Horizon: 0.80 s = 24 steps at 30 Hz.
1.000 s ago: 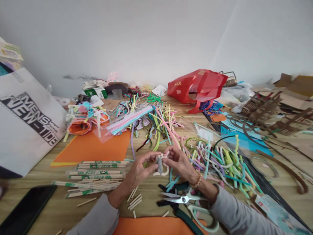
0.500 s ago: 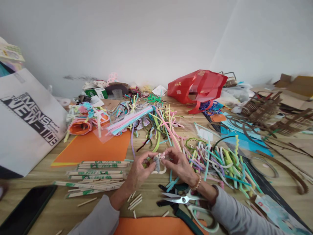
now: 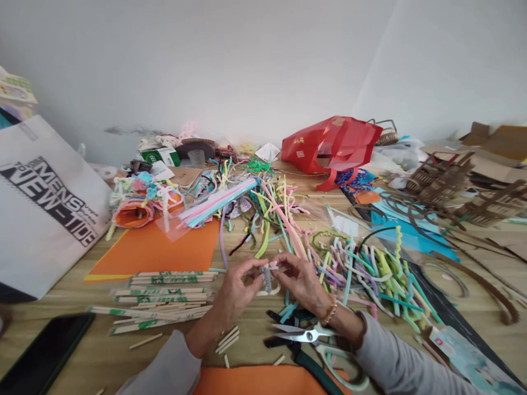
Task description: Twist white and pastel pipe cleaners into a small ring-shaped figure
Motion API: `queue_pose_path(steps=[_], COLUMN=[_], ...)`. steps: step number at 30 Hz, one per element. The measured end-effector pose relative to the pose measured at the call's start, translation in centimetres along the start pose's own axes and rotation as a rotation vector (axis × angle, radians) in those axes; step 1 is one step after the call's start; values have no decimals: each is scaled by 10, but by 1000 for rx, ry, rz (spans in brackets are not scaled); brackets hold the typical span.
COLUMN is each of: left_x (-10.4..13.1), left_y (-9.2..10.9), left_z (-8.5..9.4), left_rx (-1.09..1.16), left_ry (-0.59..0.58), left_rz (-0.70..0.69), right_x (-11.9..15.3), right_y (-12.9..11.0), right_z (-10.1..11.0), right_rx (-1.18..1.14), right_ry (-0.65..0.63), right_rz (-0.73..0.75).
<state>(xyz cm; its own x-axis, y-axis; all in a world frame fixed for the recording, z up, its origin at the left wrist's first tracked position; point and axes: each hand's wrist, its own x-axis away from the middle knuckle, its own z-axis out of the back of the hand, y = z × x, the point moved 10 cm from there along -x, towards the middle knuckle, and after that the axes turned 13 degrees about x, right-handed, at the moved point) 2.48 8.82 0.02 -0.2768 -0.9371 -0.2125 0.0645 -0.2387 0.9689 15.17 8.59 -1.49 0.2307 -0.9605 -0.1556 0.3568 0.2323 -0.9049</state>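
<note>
Between my two hands is a small pipe-cleaner piece (image 3: 267, 281), grey and white with some pale pink at its top. My left hand (image 3: 240, 285) pinches its left side with thumb and forefinger. On the other side my right hand (image 3: 300, 282), with a beaded bracelet at the wrist, pinches its upper right part. A white loop hangs at the bottom of the piece; the fingers cover some of it. Just below my right hand lie open scissors (image 3: 313, 334) with pale handles, on top of dark-handled pliers (image 3: 308, 367).
Loose pipe cleaners (image 3: 370, 269) are heaped to the right. Paper-wrapped chopsticks (image 3: 164, 296) and a black phone (image 3: 47, 348) lie left. Orange sheets (image 3: 160, 249) sit behind them. A red bag (image 3: 329, 145) stands at the back, a white bag (image 3: 49, 203) at far left.
Both hands keep their pinch on the pipe-cleaner piece. It has turned slightly, and the fingers of my right hand have shifted a little at its top.
</note>
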Motion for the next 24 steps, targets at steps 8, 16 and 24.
queue_pose_path(steps=[8, 16, 24], left_x=[-1, -1, 0], left_y=[1, -1, 9], left_z=[-1, -1, -1], left_rx=[-73, -74, -123], left_ry=[-31, -13, -30], left_rz=[29, 35, -67], right_x=[1, 1, -3], right_y=[-15, -16, -12], right_z=[9, 10, 16], right_rx=[213, 98, 47], right_ry=[59, 67, 127], right_rz=[163, 120, 170])
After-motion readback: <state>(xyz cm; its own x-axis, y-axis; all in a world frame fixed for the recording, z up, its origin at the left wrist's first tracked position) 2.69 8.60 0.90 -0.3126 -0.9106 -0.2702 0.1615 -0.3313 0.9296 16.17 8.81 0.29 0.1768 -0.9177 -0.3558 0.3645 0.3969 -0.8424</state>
